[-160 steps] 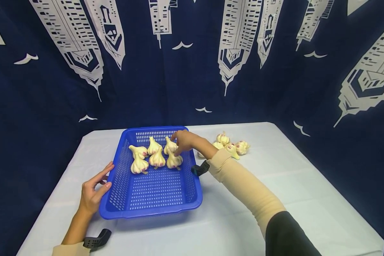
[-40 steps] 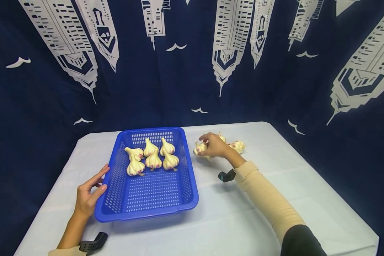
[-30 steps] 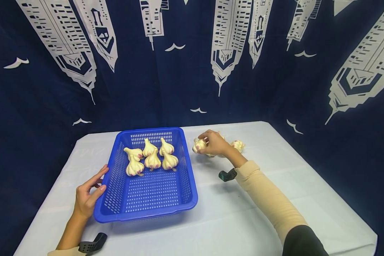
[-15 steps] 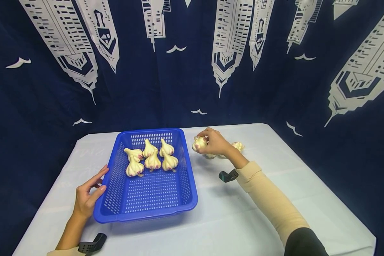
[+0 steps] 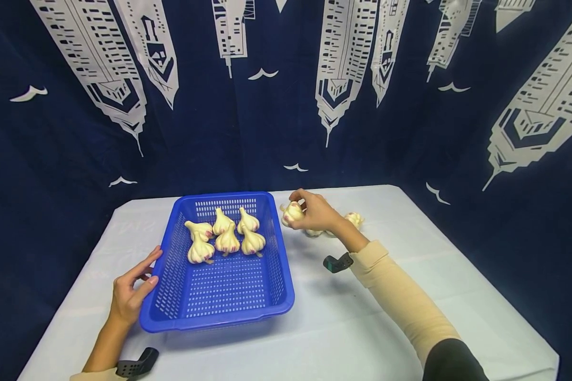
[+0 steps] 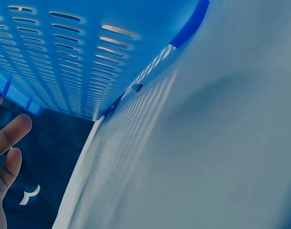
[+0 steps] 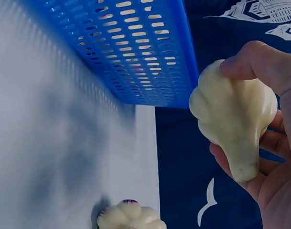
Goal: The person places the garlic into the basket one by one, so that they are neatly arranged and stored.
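Observation:
My right hand (image 5: 318, 211) holds a garlic bulb (image 5: 293, 213) just past the basket's right rim, above the table. In the right wrist view, the thumb lies on the pale bulb (image 7: 236, 107) and the fingers are behind it; its stem points down. Several garlic bulbs (image 5: 228, 241) sit in the far half of the blue plastic basket (image 5: 216, 318), set in pairs. My left hand (image 5: 128, 296) rests at the basket's left rim with thumb and index fingertips touching it. In the left wrist view, its fingers (image 6: 14, 133) look extended near the basket wall.
More garlic bulbs (image 5: 354, 218) lie on the white-covered table (image 5: 352, 328) behind and below my right hand, partly hidden by it. A dark blue curtain (image 5: 276, 127) with white building prints hangs behind the table. Each wrist wears a black camera (image 5: 140, 362).
My right hand left the bulbs in the basket, took a garlic bulb from the group on the right, raised it and moved slightly left. My left hand stayed at the rim.

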`<state>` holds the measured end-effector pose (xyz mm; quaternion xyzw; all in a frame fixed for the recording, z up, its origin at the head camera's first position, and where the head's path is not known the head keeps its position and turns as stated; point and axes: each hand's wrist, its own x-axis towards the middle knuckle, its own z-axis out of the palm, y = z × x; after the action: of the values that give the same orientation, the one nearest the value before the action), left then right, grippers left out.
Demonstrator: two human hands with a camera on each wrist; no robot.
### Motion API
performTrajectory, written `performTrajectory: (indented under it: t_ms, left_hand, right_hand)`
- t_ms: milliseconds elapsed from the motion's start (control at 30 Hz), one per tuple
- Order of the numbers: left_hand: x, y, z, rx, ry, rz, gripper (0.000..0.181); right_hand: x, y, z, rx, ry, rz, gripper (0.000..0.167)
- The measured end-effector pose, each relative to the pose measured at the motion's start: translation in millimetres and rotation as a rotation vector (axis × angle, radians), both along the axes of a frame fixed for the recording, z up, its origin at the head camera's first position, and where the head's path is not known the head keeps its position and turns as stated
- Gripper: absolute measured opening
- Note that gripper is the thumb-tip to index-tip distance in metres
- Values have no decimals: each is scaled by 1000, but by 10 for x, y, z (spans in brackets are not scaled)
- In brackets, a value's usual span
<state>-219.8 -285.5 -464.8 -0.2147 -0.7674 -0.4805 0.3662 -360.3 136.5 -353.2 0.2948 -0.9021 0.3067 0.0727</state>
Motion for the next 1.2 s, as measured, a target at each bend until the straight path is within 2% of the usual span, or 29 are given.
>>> performTrajectory:
  t_ms: [167, 433, 733, 1200]
  left_hand:
    - [-7, -8, 1, -2, 5, -8, 46]
    - [-14, -10, -2, -9, 5, -5, 46]
    - [-18, -9, 10, -10, 2, 0, 46]
    - [10, -4, 0, -7, 7, -1, 46]
  right_hand:
    - [26, -21, -10, -11, -2, 4, 56]
    - [37, -39, -26, 2, 52, 36, 62]
    - [49, -72, -38, -26, -16, 16, 59]
    - [84, -105, -7, -62, 56, 98, 55]
